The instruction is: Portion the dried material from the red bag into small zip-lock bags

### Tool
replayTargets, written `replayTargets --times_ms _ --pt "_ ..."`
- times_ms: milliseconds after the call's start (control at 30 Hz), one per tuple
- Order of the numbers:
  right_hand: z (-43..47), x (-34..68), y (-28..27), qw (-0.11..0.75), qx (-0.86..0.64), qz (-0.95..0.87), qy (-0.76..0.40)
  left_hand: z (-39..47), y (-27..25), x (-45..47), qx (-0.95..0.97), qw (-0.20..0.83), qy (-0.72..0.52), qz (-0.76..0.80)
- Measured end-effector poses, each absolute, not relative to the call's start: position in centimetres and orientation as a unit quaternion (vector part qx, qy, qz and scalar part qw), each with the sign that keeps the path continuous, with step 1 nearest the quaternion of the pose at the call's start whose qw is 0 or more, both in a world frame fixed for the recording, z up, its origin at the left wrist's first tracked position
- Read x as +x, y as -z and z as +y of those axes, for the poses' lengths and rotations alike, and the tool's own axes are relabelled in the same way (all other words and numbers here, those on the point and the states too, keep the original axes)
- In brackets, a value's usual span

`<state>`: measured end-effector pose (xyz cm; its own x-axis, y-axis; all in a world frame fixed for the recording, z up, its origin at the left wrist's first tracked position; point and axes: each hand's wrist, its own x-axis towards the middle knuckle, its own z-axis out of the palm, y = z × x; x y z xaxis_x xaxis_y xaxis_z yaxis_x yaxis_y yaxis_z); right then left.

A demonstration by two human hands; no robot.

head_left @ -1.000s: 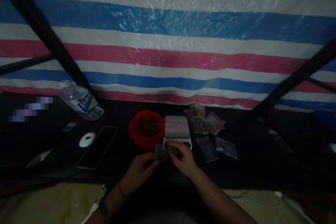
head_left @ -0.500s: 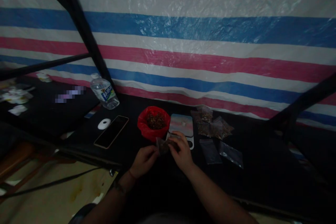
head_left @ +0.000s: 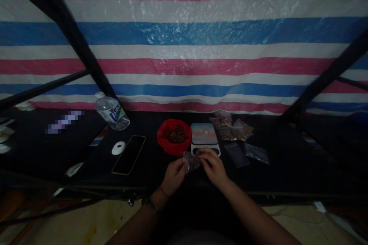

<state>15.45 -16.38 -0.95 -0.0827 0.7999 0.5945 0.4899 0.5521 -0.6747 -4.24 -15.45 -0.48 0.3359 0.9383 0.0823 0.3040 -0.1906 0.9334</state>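
Hands (head_left: 195, 170) still on small bag (head_left: 191, 160)

A small clear plastic bag (head_left: 192, 160) with brownish bits inside was pinched between both hands, crumpled and tilted. It hung just above the dark worktop (head_left: 149, 172), in front of the scale (head_left: 204, 136).
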Motion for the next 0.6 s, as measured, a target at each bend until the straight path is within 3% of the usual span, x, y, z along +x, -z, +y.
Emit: replayTargets --times_ms 167,400,533,600 --pt "-18.6 15.5 2.3 0.470 -0.518 -0.702 -0.134 -15.2 1.2 -4.3 0.720 0.408 -0.335 0.451" --pt "-17.9 14.7 2.4 0.406 -0.492 -0.761 -0.119 -14.8 0.4 -3.8 0.787 0.345 -0.293 0.420" --pt "-17.5 14.8 2.6 0.389 -0.492 -0.764 -0.152 -18.3 1.4 -4.4 0.803 0.242 -0.349 0.418" --pt "-17.4 14.9 2.7 0.392 -0.505 -0.751 -0.164 -20.8 3.0 -4.0 0.886 0.218 -0.286 0.291"
